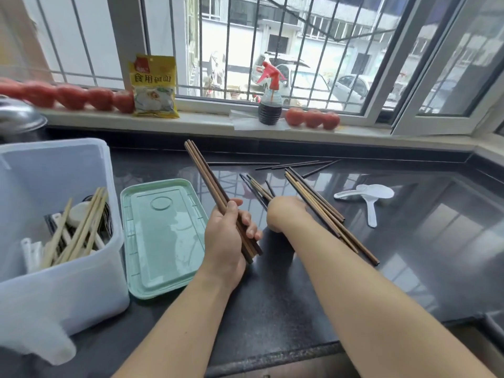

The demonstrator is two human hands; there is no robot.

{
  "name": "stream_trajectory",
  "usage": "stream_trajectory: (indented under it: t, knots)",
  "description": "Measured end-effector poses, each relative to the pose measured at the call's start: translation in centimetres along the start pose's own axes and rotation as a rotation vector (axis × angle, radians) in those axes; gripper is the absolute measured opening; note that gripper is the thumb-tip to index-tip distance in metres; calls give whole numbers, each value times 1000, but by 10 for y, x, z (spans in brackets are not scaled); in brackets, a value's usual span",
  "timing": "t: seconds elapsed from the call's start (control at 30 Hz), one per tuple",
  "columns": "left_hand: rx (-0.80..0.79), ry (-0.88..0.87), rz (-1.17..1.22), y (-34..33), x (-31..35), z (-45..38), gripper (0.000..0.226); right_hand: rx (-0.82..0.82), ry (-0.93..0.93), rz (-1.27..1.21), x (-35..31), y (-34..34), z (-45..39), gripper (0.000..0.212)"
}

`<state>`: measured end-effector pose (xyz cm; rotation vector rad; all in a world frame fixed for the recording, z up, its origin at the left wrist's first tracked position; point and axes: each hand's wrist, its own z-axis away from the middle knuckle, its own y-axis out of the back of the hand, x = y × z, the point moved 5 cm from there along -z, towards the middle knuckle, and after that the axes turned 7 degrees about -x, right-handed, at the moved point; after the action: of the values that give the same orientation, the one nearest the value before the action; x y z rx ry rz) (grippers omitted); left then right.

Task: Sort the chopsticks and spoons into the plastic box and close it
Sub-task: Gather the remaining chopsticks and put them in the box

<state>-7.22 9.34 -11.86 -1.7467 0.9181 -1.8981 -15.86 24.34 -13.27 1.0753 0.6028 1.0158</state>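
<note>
Brown chopsticks in left hand: the left hand (227, 236) has its fingers curled round a bundle of brown chopsticks (207, 184), tips fanning up and away, likely gathered so they go into the box in one move
Right hand: the right hand (286, 214) is turned down over a second set of brown chopsticks (327, 214) on the worktop (409, 255); its fingers are hidden, so whether its grip is clenched or released cannot be told
Loose pieces: thin dark chopsticks (294, 165) lie scattered near the back edge, well apart from the box
Spoons: two white plastic spoons (368, 195) rest to the right, untouched
Plastic box: the clear plastic box (68, 296) stands at the left, open, already holding pale chopsticks (81, 227) and white utensils
Lid: the green lid (163, 241) lies flat just beside the box, handy for closing
Progress: judged partway; much remains outside
</note>
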Motion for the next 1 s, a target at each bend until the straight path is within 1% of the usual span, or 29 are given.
stream_trajectory:
  t: [0.13,0.27,0.37,0.43,0.47,0.5,0.53,0.57,0.6,0.67,0.7,0.73,0.77,0.8,0.83,0.9,0.93,1.0]
  knots:
    - [-58,-6,-87,-2,-2,0,18,-12,26,26,-3,-1,-3,55]
    - [-83,11,-80,-2,-4,1,17,92,45,-86,5,1,-6,57]
    - [-101,23,-102,-5,-7,3,17,183,94,-9,13,6,2,46]
    - [-105,21,-106,-5,-7,4,18,193,110,-61,22,11,6,42]
    - [-106,21,-104,-5,-7,4,19,169,107,-131,26,16,9,39]
    - [-109,21,-98,-5,-6,4,19,152,110,-220,30,23,12,34]
    - [-112,21,-87,-5,-6,4,19,174,116,-339,34,32,16,25]
    - [-115,16,-75,-5,-6,3,19,228,147,-519,37,43,24,15]
    - [-118,5,-65,-5,-5,3,19,306,231,-776,39,55,32,11]
    - [-114,-28,-64,-5,-2,3,19,432,504,-1319,45,80,61,19]
    - [-109,-47,-67,-4,-1,2,20,436,668,-1532,48,90,80,22]
    - [-103,-64,-71,-4,1,2,20,414,815,-1675,50,94,94,24]
    - [-97,-76,-75,-4,2,2,20,390,917,-1733,51,94,105,25]
    - [-92,-88,-78,-4,3,2,20,381,961,-1718,50,86,108,26]
    - [-89,-100,-82,-4,4,2,20,380,946,-1652,47,73,107,27]
    - [-98,-119,-100,-4,5,2,19,355,776,-1429,41,33,91,26]
    - [-106,-125,-111,-5,4,2,19,309,691,-1326,37,12,82,25]
    - [-118,-126,-131,-5,4,3,18,219,592,-1229,31,-14,72,22]
